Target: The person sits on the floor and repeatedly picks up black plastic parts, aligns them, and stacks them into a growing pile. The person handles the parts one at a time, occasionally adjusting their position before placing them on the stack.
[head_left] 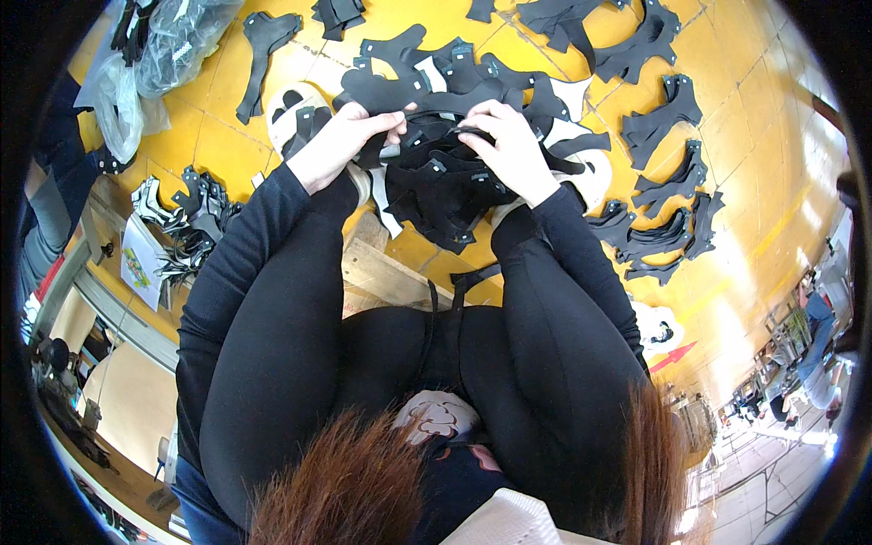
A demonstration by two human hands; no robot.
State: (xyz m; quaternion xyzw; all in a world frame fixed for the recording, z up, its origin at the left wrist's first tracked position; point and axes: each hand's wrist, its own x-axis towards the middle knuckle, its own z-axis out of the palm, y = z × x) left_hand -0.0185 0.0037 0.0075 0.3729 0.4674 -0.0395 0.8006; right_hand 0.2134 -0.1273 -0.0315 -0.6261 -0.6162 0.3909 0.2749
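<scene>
Between my knees lies a pile of black cut pieces [445,195] of sheet material, some with small pale tags. My left hand [343,138] pinches the left end of a curved black piece [450,102], thumb and forefinger together. At its other end my right hand [507,145] is closed too, with the fingertips on a dark edge over the pile. Exactly which layers the right fingers grip is partly hidden. A few white pieces [386,202] stick out among the black ones.
Stacks of similar black pieces [663,232] lie on the yellow floor [763,182] to the right and far side. At the far left are clear plastic bags [182,45]. A bundle of black-and-white pieces [195,218] sits nearer, beside a wooden frame [118,309]. Another person's sleeve [50,218] shows at left.
</scene>
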